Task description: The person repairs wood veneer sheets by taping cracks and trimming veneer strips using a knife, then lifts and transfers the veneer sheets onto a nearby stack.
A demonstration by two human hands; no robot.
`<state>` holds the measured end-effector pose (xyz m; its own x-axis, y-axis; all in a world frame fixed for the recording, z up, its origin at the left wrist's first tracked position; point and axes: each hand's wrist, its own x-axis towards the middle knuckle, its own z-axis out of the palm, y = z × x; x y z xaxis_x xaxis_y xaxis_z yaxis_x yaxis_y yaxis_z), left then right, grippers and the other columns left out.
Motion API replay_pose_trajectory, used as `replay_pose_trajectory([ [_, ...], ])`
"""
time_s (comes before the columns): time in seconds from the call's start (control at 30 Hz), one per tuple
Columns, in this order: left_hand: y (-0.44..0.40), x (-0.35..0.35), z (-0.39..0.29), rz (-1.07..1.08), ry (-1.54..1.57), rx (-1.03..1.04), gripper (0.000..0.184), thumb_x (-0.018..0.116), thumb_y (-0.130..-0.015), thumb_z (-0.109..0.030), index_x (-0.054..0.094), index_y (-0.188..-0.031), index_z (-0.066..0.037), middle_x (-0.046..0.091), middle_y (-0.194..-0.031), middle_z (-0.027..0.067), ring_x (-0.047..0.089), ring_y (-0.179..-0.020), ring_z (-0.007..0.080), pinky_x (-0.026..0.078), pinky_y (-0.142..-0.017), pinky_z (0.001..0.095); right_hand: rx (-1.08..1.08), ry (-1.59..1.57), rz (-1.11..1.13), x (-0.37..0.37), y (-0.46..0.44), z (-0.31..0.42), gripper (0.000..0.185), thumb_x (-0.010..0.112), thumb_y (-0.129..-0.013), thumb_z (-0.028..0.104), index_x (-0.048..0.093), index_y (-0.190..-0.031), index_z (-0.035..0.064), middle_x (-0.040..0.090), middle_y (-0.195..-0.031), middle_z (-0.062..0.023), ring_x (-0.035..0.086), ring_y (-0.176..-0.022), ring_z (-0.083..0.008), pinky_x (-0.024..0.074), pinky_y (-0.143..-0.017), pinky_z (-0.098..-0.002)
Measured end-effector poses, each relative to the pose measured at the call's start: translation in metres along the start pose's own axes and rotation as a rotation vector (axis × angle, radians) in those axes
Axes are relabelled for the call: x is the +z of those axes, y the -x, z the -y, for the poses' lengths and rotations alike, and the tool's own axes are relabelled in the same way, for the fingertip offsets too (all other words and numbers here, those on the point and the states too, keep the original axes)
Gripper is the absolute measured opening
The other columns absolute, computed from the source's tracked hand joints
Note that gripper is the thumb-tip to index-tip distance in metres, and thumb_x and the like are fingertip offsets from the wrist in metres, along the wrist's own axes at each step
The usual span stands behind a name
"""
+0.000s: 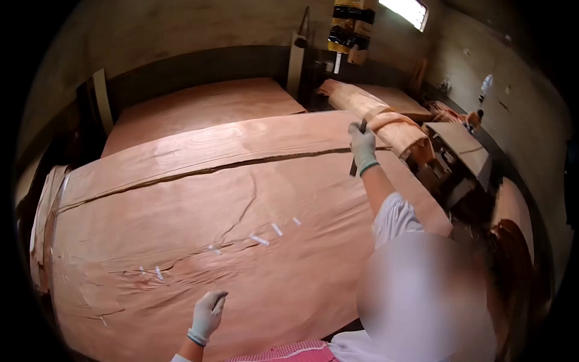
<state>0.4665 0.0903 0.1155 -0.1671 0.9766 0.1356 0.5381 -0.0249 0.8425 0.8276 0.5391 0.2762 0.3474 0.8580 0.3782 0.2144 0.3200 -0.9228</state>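
Note:
A wide stack of reddish wood veneer sheets [301,199] fills the middle of the view. Short white tape strips [259,239] lie along a wrinkled, cracked line in the top sheet. My right hand [363,148], in a white glove, is closed around a dark, narrow knife-like tool [353,168] at the far right of the stack, beside a long split edge. My left hand [207,314], also gloved, is over the near part of the veneer with its fingers curled closed. Whatever it may hold is too small to make out.
Another veneer stack [205,105] lies behind, against the wall. A rolled bundle of veneer [386,114] sits at the back right, with a board-topped stand [461,148] beyond it. A blurred patch covers the lower right.

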Motion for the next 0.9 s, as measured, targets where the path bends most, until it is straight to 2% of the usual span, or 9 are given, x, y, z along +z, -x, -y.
replay_pose_trajectory([
  [0.17,0.018,0.029,-0.002,-0.087,-0.143,-0.097,0.014,0.059,-0.087,-0.007,0.067,-0.095,0.0,0.066,-0.089,0.0186,0.064,-0.081,0.0335,0.051,-0.074,0.0375,-0.334,0.241,-0.154,0.037,-0.123,0.006,0.029,0.067,-0.085,0.028,0.065,-0.093,0.0008,0.068,-0.085,-0.0174,0.066,-0.076,-0.0309,0.049,-0.072,-0.0399],
  [0.27,0.024,0.029,-0.012,-0.138,-0.202,-0.118,0.017,0.057,-0.089,-0.01,0.067,-0.098,0.0,0.068,-0.093,0.0159,0.065,-0.086,0.0288,0.051,-0.079,0.0359,-0.457,0.204,-0.223,0.059,-0.183,0.015,0.031,0.068,-0.085,0.03,0.063,-0.093,0.0005,0.068,-0.083,-0.0162,0.066,-0.073,-0.0309,0.0506,-0.072,-0.0418],
  [0.37,0.014,0.021,-0.031,-0.094,-0.175,-0.277,0.023,0.053,-0.093,-0.012,0.065,-0.108,0.001,0.066,-0.106,0.017,0.062,-0.101,0.0305,0.048,-0.09,0.0371,-0.125,0.009,0.024,0.072,-0.208,0.04,0.035,0.067,-0.086,0.028,0.059,-0.105,0.0001,0.067,-0.082,-0.0128,0.065,-0.074,-0.0295,0.0508,-0.076,-0.0412],
  [0.4,0.01,0.02,-0.035,-0.066,-0.152,-0.355,0.025,0.052,-0.095,-0.013,0.064,-0.111,0.001,0.066,-0.11,0.0181,0.059,-0.107,0.0322,0.046,-0.094,0.0378,-0.114,0.044,0.04,0.078,-0.21,0.046,0.037,0.067,-0.088,0.026,0.056,-0.111,0.0001,0.065,-0.081,-0.01,0.064,-0.07,-0.0252,0.0513,-0.07,-0.0383],
  [0.5,-0.009,0.024,-0.039,-0.115,-0.233,-0.29,0.022,0.054,-0.093,-0.013,0.066,-0.107,0.0,0.067,-0.107,0.0178,0.063,-0.102,0.0286,0.048,-0.091,0.0371,-0.195,-0.05,0.026,0.117,-0.27,-0.002,0.032,0.067,-0.087,0.024,0.058,-0.106,0.0002,0.066,-0.08,-0.0102,0.063,-0.065,-0.0203,0.0493,-0.063,-0.0342],
  [0.6,-0.042,0.029,-0.041,-0.132,-0.304,-0.171,0.014,0.06,-0.086,-0.008,0.067,-0.095,0.0,0.066,-0.09,0.0182,0.063,-0.081,0.034,0.05,-0.074,0.0382,-0.17,-0.077,0.084,0.126,-0.269,0.01,0.025,0.065,-0.086,0.021,0.062,-0.098,-0.0005,0.066,-0.079,-0.01,0.061,-0.065,-0.0156,0.047,-0.061,-0.0301],
  [0.7,-0.1,0.023,-0.048,-0.058,-0.312,-0.082,0.014,0.06,-0.087,-0.01,0.065,-0.097,-0.001,0.064,-0.089,0.0188,0.062,-0.082,0.0369,0.05,-0.071,0.0407,-0.084,-0.268,0.143,0.142,-0.253,-0.008,0.016,0.06,-0.088,0.017,0.06,-0.084,0.0014,0.06,-0.07,-0.0037,0.056,-0.057,-0.0147,0.0419,-0.052,-0.029],
  [0.83,-0.213,0.039,-0.079,0.001,-0.309,0.121,0.015,0.061,-0.087,-0.011,0.064,-0.099,-0.002,0.064,-0.091,0.0179,0.06,-0.089,0.0379,0.048,-0.077,0.0429,0.098,-0.506,0.301,0.144,-0.177,-0.033,0.013,0.058,-0.091,0.019,0.06,-0.082,0.0097,0.05,-0.059,0.0036,0.041,-0.044,-0.0056,0.0302,-0.038,-0.0213],
  [0.9,-0.275,0.061,-0.093,-0.019,-0.332,0.337,0.023,0.061,-0.089,-0.015,0.062,-0.108,-0.003,0.061,-0.108,0.0188,0.057,-0.1,0.0392,0.046,-0.086,0.0445,0.127,-0.456,0.387,0.133,-0.131,-0.056,0.016,0.056,-0.093,0.019,0.059,-0.081,0.0096,0.049,-0.061,0.0055,0.04,-0.045,-0.0032,0.0295,-0.039,-0.0203],
])
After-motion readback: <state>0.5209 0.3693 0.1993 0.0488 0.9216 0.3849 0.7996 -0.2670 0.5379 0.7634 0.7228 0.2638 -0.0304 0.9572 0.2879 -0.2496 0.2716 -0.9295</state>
